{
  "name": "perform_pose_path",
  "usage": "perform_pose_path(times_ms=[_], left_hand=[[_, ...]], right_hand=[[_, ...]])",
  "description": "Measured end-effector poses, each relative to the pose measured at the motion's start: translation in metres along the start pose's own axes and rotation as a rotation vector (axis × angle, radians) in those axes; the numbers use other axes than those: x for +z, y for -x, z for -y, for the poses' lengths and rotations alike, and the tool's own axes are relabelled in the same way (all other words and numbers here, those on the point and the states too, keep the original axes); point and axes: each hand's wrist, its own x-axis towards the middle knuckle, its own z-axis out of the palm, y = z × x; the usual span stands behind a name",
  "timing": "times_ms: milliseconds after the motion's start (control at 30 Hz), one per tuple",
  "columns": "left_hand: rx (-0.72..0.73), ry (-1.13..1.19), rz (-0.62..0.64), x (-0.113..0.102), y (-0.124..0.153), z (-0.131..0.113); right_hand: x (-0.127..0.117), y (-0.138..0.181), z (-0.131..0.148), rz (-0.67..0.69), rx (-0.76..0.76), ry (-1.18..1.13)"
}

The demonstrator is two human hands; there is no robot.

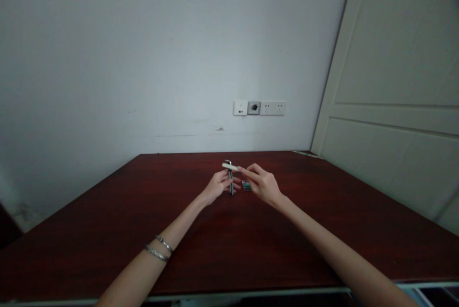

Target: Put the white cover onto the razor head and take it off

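Observation:
My left hand [217, 186] grips a slim black-and-silver razor-like tool [231, 187], held upright with its small metal head at the top. In my right hand [263, 184] is a slender white stick [229, 167], pinched near its right end. The stick lies almost level and crosses the tool just below the metal head; whether they touch I cannot tell. On the tabletop behind my right fingers sits a small green-and-dark flat item [246, 185], partly covered by the hand.
The dark red-brown table [143, 211] reaches back to a pale wall [143, 58]. Wall sockets [272, 108] are above its far edge. A white panelled door or cabinet [394, 82] borders it on the right, with a thin strip [306, 154] at the far right corner.

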Motion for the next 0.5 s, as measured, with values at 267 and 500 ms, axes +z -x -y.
perform_pose_path(times_ms=[267, 500], left_hand=[[0.017, -0.018, -0.008, -0.0012, 0.0006, -0.0007], [0.047, -0.059, -0.032, -0.0034, 0.0001, -0.0002]], right_hand=[[0.0037, -0.0027, 0.0023, -0.053, 0.004, 0.070], [0.0016, 0.0028, 0.0008, -0.067, 0.004, 0.101]])
